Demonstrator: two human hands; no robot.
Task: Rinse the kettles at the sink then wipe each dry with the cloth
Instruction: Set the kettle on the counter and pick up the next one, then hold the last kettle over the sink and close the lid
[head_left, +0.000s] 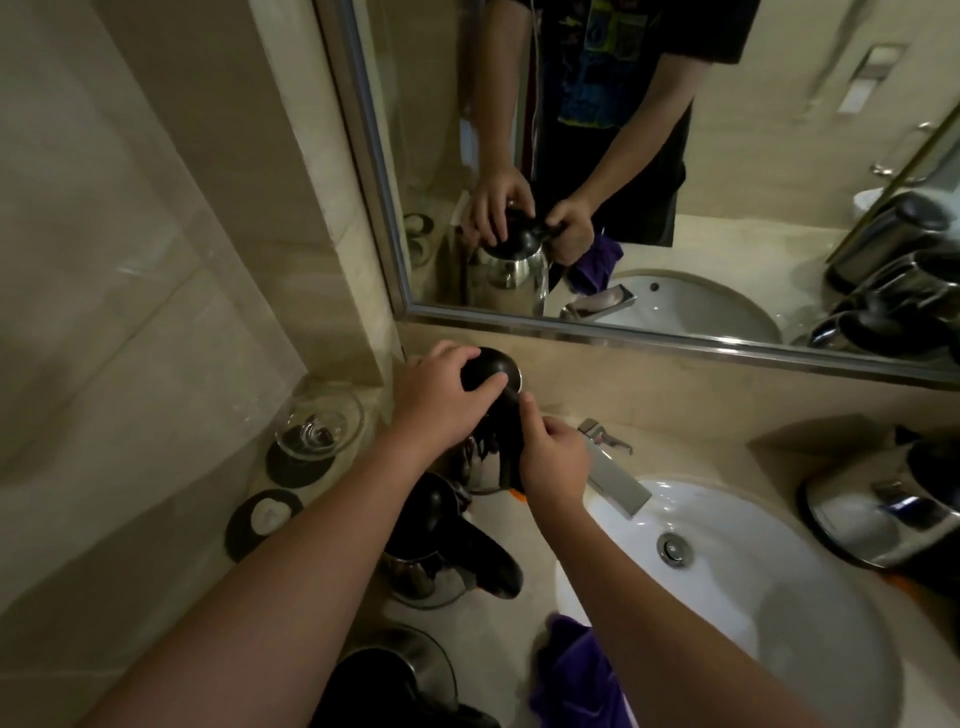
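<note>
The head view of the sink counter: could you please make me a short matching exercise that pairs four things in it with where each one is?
Things:
1. purple cloth
2. glass dish
3. held kettle
4. lying kettle

Places:
A. on the counter right of the basin
B. near the front rim of the basin, under the right forearm
C. on a dark coaster by the left wall
D. behind the tap, between the left hand and the right hand

Pairs: 1-B, 2-C, 3-D, 4-A
</note>
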